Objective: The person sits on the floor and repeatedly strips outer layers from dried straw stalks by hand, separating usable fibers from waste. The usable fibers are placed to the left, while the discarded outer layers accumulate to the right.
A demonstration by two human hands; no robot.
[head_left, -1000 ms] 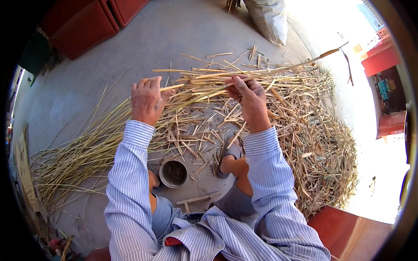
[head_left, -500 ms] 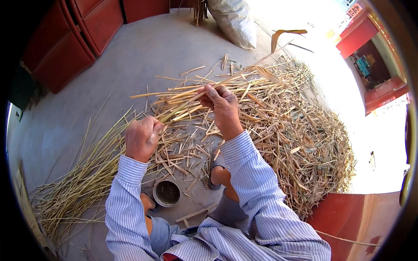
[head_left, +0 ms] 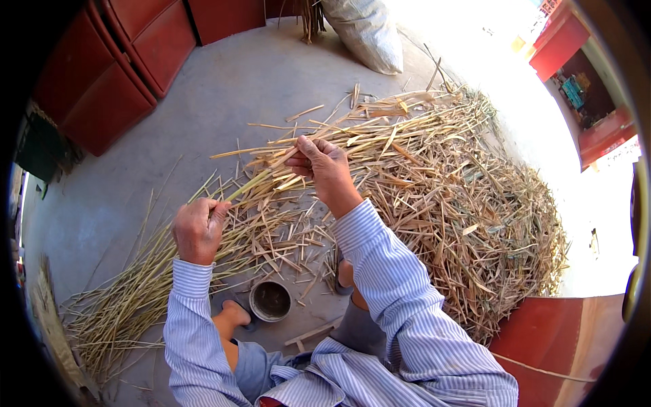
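My left hand (head_left: pixel 196 232) is closed around a pale yellow-green dry stalk (head_left: pixel 249 184). The stalk slants up to the right into my right hand (head_left: pixel 321 171), whose thumb and fingers pinch it. Both hands are raised over the near edge of the straw. Below the left hand lies a bundle of long thin stalks (head_left: pixel 132 305), fanned toward the lower left. To the right spreads a big heap of dry leaf sheaths and husks (head_left: pixel 468 224), with thicker cut stalks (head_left: pixel 400 132) across its far side.
A round bowl (head_left: pixel 270 301) with a dark inside stands on the floor near my feet. A small wooden frame piece (head_left: pixel 312 333) lies close to my knees. Farther off are a whitish woven sack (head_left: pixel 366 34) and dark red panels (head_left: pixel 135 54). A weathered board (head_left: pixel 54 325) lies far left.
Both hands have shifted left with the stalk between them. The long curled dry leaf that stuck out beyond my right hand no longer shows there.
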